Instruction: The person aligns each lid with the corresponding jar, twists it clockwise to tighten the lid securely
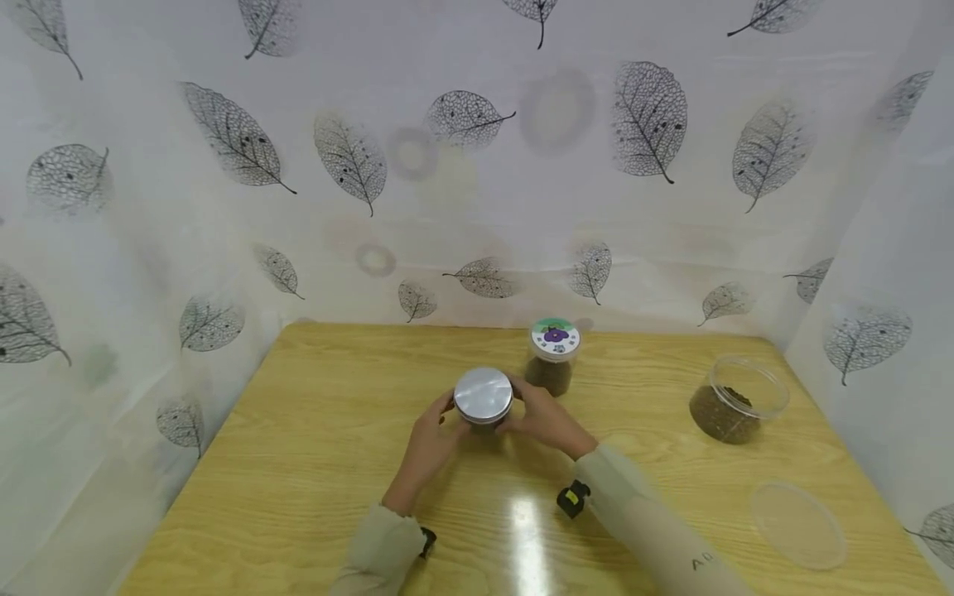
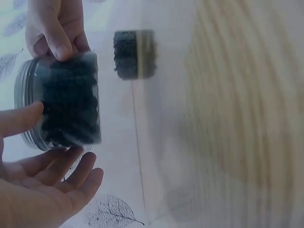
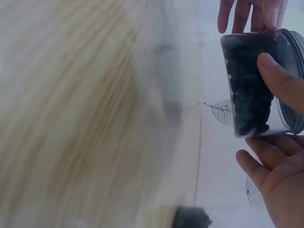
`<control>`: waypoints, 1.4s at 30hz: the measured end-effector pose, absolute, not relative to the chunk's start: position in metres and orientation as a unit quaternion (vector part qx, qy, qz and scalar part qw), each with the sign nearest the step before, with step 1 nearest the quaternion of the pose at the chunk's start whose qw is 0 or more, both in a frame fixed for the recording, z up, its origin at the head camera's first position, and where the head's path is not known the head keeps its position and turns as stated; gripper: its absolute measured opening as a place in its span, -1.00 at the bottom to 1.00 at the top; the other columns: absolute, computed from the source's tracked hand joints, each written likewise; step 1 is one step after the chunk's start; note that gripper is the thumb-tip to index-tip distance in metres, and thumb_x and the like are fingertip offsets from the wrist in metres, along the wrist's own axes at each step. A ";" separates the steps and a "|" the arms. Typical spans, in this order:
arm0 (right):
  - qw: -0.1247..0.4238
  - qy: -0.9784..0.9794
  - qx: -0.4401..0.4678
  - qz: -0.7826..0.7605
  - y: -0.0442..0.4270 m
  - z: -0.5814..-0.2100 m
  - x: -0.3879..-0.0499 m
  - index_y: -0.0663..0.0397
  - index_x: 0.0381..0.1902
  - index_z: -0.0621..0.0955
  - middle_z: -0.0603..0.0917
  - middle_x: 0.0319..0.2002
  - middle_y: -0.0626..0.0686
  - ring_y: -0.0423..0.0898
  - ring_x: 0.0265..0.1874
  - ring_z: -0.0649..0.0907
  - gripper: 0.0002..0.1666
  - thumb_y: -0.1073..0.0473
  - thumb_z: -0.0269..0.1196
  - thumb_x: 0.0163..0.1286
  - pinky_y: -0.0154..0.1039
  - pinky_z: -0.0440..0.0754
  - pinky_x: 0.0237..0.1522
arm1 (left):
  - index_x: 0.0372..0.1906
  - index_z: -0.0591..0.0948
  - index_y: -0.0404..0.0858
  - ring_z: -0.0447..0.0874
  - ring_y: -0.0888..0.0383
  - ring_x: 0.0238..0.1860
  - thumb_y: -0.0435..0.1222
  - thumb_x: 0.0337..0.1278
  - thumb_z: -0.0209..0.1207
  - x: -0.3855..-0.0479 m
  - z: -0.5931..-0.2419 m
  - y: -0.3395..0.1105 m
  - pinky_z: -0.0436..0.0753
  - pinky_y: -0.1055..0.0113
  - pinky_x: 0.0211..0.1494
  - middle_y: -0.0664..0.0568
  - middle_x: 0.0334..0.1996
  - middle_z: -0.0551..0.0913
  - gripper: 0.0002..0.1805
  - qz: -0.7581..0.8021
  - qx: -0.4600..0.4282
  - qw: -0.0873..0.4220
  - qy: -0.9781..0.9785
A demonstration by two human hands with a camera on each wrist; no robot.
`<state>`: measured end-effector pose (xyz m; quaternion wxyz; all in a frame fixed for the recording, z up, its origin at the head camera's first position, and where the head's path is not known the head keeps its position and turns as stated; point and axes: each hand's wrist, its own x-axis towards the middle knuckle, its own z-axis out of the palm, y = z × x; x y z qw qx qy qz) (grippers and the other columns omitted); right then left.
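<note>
Jar (image 2: 71, 102) upright, silver lid (image 1: 484, 395) facing up, axis vertical; left hand (image 1: 433, 437) and right hand (image 1: 544, 415), partly curled, grip its sides.

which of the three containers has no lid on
The wide tub at right in the head view: its top is uncovered. The silver-lidded jar and the printed-lid jar beyond it are both covered.
</note>
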<state>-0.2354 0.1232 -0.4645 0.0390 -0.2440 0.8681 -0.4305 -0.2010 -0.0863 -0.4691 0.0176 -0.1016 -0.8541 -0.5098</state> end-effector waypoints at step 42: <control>0.092 0.857 -0.270 -0.430 -0.004 -0.487 -0.292 0.26 0.32 0.28 0.43 0.28 0.19 0.05 0.26 0.47 -0.03 0.30 0.47 -0.05 -0.20 0.40 0.30 | 0.37 0.18 -0.45 0.27 -0.28 0.32 -0.55 0.18 -0.04 -0.220 -0.480 -0.153 0.32 -0.09 0.34 -0.39 0.30 0.28 -0.39 -0.546 0.112 0.059 -0.828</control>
